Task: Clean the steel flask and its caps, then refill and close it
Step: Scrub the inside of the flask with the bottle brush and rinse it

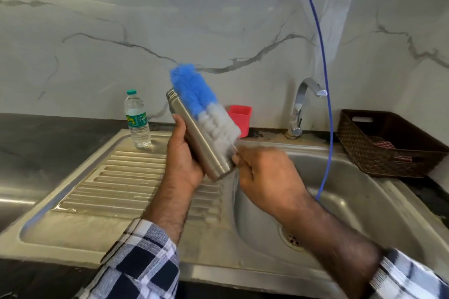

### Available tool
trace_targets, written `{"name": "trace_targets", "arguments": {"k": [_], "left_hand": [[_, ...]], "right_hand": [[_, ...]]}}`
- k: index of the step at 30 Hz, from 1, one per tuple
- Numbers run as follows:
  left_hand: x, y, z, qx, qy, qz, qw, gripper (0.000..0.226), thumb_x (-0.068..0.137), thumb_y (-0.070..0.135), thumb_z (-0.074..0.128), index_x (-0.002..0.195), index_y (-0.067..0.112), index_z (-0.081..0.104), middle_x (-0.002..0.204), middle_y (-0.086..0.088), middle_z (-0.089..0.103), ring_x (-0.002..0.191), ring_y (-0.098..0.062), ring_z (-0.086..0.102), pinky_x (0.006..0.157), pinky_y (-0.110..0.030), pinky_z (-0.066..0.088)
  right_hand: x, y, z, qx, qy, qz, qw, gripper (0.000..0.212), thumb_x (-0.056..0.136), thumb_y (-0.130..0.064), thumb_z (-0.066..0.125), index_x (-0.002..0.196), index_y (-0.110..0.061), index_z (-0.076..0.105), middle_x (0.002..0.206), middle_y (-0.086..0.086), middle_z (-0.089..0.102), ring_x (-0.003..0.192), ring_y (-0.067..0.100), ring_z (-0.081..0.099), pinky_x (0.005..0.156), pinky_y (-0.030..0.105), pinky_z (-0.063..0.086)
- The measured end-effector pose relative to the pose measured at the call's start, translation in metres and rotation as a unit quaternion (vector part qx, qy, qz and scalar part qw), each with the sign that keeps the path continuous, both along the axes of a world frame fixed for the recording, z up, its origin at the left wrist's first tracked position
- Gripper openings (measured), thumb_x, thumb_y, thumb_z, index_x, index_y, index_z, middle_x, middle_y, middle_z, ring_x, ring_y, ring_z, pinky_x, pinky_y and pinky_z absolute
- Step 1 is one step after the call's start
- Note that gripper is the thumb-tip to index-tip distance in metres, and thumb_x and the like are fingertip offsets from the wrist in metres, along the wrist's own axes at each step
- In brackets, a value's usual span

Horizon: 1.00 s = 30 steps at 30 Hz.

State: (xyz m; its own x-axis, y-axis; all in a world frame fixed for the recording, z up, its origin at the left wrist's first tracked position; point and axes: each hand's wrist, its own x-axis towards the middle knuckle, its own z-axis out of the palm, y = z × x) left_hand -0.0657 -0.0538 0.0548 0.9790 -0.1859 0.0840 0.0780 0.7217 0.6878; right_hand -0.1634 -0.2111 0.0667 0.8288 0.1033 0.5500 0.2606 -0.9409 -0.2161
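Observation:
My left hand (pixel 183 155) grips a steel flask (pixel 202 139), tilted with its open mouth up and to the left, above the edge of the sink basin. My right hand (pixel 263 176) grips the handle of a bottle brush (pixel 202 99), whose blue and white bristles lie against the flask's outer side. The handle itself is hidden in my fist. The flask's caps are not in view.
A steel sink (pixel 364 192) with a ribbed drainboard (pixel 126 177) lies below. A plastic water bottle (pixel 137 120) stands on the drainboard, with a red cup (pixel 240 116) behind. A tap (pixel 302 107), a blue hose (pixel 325 94) and a brown basket (pixel 388 143) are at the right.

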Motion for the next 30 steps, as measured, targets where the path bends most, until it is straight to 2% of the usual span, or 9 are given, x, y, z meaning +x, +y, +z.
{"name": "trace_targets", "arguments": {"k": [4,8,12,14,18,20,24,26,30], "left_hand": [[0.011,0.019,0.001,0.007,0.005,0.062,0.998,0.078,0.097,0.077,0.047,0.148,0.019,0.058,0.134,-0.016,0.072,0.122,-0.037,0.071,0.106,-0.058,0.054],[0.002,0.004,-0.005,0.019,0.008,0.012,1.000,0.079,0.098,0.078,0.043,0.146,0.018,0.062,0.134,-0.014,0.072,0.121,-0.033,0.071,0.103,-0.051,0.056],[-0.004,-0.011,-0.007,0.018,0.010,-0.037,0.999,0.068,0.102,0.071,0.042,0.124,0.016,0.075,0.116,-0.011,0.077,0.106,-0.027,0.075,0.096,-0.042,0.058],[0.001,-0.006,-0.002,0.017,0.013,-0.013,1.000,0.058,0.104,0.066,0.046,0.115,0.017,0.075,0.103,-0.006,0.077,0.095,-0.023,0.075,0.087,-0.038,0.060],[0.014,0.011,0.005,-0.005,0.029,0.056,0.998,0.050,0.103,0.064,0.048,0.101,0.020,0.072,0.087,-0.001,0.074,0.085,-0.019,0.072,0.074,-0.032,0.061],[0.015,0.019,0.007,-0.030,0.011,0.059,0.998,0.058,0.101,0.071,0.044,0.108,0.021,0.071,0.094,-0.002,0.075,0.092,-0.021,0.072,0.076,-0.035,0.062],[0.001,0.003,-0.005,0.012,-0.016,-0.012,1.000,0.086,0.096,0.083,0.034,0.148,0.019,0.059,0.137,-0.014,0.070,0.127,-0.033,0.068,0.101,-0.050,0.057],[-0.004,-0.004,-0.008,0.011,-0.023,-0.029,0.999,0.083,0.099,0.080,0.034,0.149,0.018,0.059,0.140,-0.016,0.069,0.128,-0.033,0.066,0.105,-0.048,0.055],[0.002,0.004,0.000,-0.039,-0.010,0.002,0.999,0.075,0.101,0.075,0.042,0.141,0.016,0.065,0.123,-0.009,0.076,0.114,-0.027,0.073,0.092,-0.043,0.059]], "right_hand": [[-0.042,-0.015,-0.031,0.002,0.019,0.032,0.999,0.016,0.095,-0.030,0.058,0.082,-0.022,0.058,0.072,-0.002,0.065,0.064,0.028,0.063,0.054,0.039,0.050],[-0.007,0.004,-0.005,0.006,-0.006,0.042,0.999,0.026,0.096,-0.038,0.048,0.078,-0.020,0.055,0.077,0.003,0.068,0.070,0.035,0.064,0.059,0.043,0.052],[0.025,0.021,0.023,-0.006,-0.021,0.014,1.000,0.027,0.097,-0.040,0.049,0.075,-0.024,0.050,0.075,0.005,0.067,0.070,0.035,0.064,0.059,0.036,0.049],[0.014,0.015,0.015,-0.019,-0.002,0.018,1.000,0.023,0.097,-0.040,0.047,0.078,-0.026,0.047,0.078,0.003,0.067,0.071,0.033,0.063,0.059,0.035,0.047],[-0.042,-0.006,-0.022,-0.036,0.003,0.029,0.999,0.017,0.097,-0.037,0.053,0.088,-0.025,0.061,0.075,-0.002,0.065,0.063,0.027,0.065,0.052,0.035,0.047],[-0.048,-0.010,-0.025,-0.021,0.009,0.025,0.999,0.016,0.097,-0.035,0.056,0.084,-0.025,0.060,0.072,-0.004,0.063,0.060,0.026,0.063,0.051,0.034,0.047],[-0.004,0.010,0.000,0.003,-0.001,0.014,1.000,0.026,0.096,-0.038,0.050,0.082,-0.018,0.059,0.076,0.003,0.068,0.071,0.036,0.064,0.059,0.044,0.053],[0.018,0.021,0.016,0.022,-0.027,0.016,0.999,0.028,0.094,-0.037,0.051,0.077,-0.016,0.059,0.073,0.007,0.068,0.068,0.039,0.062,0.059,0.044,0.053],[0.007,0.015,0.005,0.015,-0.026,0.032,0.999,0.027,0.096,-0.038,0.049,0.079,-0.019,0.059,0.075,0.003,0.068,0.070,0.035,0.064,0.059,0.041,0.052]]}}
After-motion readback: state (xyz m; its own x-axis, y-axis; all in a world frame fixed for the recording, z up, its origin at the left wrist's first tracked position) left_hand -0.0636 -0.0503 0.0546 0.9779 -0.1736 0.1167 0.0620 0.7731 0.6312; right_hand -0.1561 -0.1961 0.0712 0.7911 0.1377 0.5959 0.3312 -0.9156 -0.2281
